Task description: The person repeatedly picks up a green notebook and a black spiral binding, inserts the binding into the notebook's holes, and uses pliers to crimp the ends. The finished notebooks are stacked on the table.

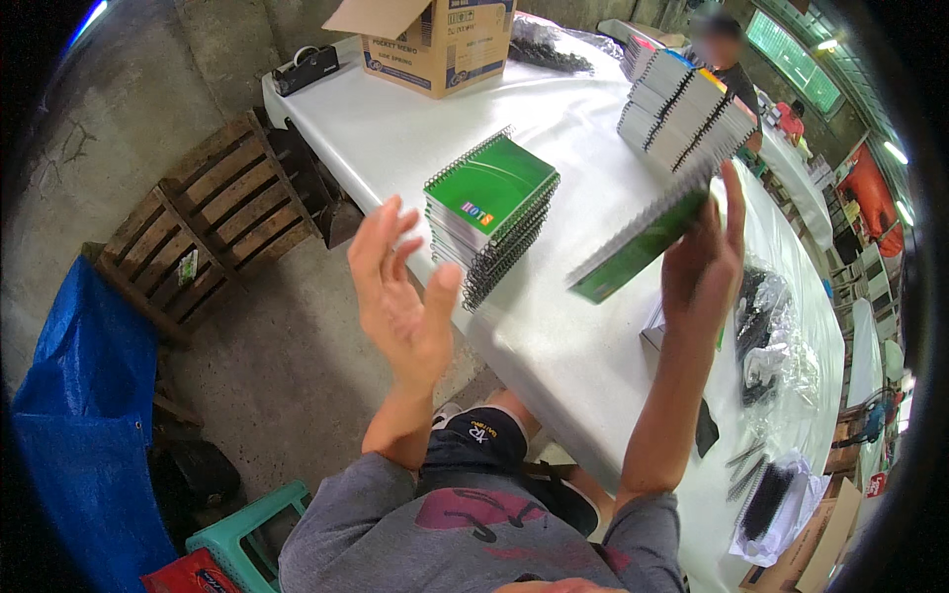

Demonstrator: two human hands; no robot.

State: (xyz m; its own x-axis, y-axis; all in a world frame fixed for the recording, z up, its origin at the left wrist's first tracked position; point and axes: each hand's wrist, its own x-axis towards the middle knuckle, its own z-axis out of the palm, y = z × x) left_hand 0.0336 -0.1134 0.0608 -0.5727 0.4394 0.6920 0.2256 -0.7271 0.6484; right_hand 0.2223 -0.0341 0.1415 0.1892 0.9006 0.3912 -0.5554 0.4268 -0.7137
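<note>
My right hand (704, 262) is closed around a green spiral notebook (638, 247), held tilted above the white-covered table and slightly blurred. Part of its wire edge shows along the top. My left hand (400, 296) is raised with its fingers apart and holds nothing. Just beyond it stands a stack of green spiral notebooks (494, 188), their black coils facing several ways at the corners. At the far right of the table, a taller pile of spiral-bound notebooks (682, 114) rises behind my right hand.
A cardboard box (435, 49) and a black tape dispenser (305, 70) sit at the table's far left. Plastic bags of black coils (771, 341) lie on the right, with more coils (771, 499) nearer. Wooden pallets (208, 217) and a green stool (242, 534) stand left. Another person (732, 74) is beyond.
</note>
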